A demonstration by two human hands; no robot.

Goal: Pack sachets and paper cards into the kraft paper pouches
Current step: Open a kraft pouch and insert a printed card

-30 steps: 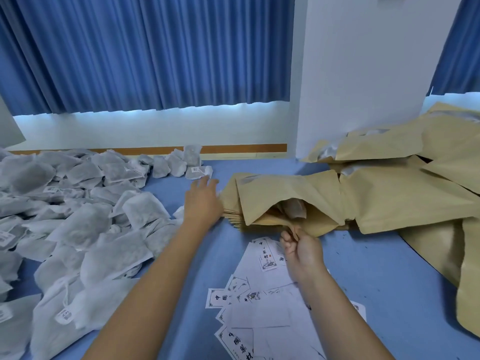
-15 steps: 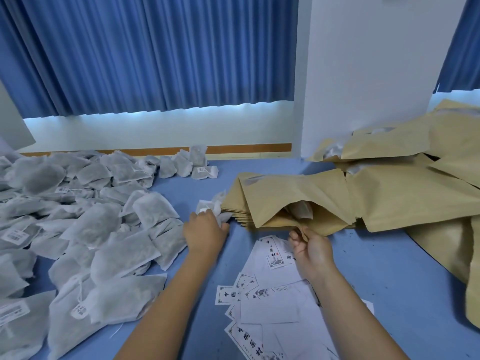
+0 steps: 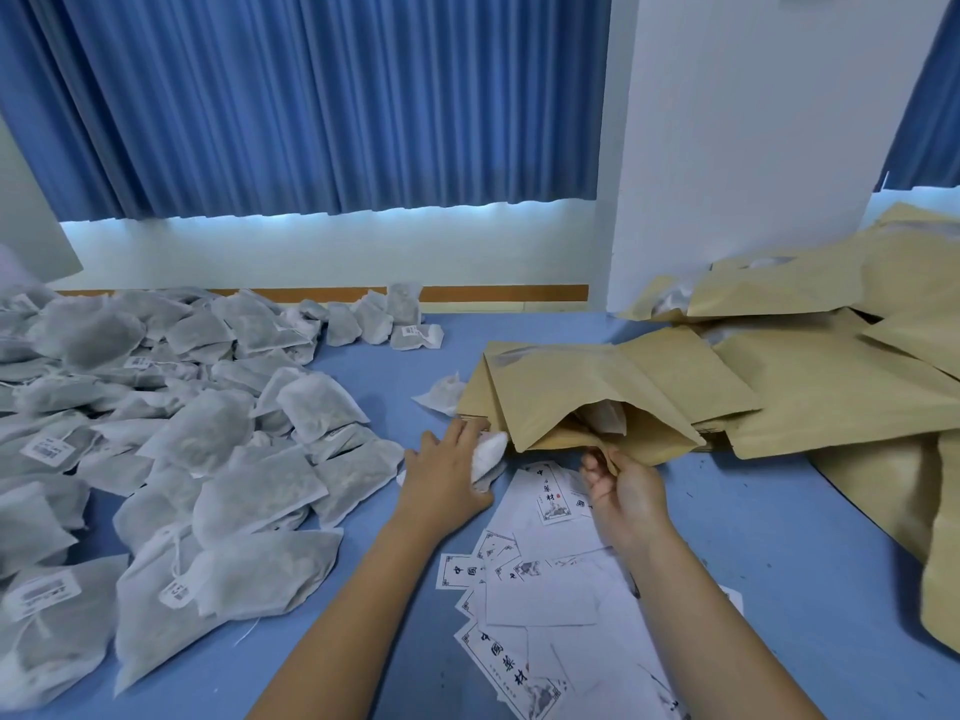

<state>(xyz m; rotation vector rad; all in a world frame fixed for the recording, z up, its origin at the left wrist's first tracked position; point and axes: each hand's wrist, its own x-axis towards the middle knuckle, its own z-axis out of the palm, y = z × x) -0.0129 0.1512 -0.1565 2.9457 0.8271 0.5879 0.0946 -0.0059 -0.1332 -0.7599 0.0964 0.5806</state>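
My right hand pinches the lower lip of an open kraft pouch, holding its mouth agape; a sachet lies inside. The pouch lies on top of a stack of flat pouches. My left hand grips a white sachet just left of the pouch mouth. Several grey-white sachets cover the left of the blue table. Printed paper cards lie scattered under and in front of my hands.
A heap of kraft pouches fills the right side, against a white pillar. One loose sachet lies by the stack's left corner. Blue curtains hang behind the table's far edge.
My left hand drew back from the far sachets with one sachet in its grip and brought it toward the pouch mouth. My right hand stayed holding the pouch lip.
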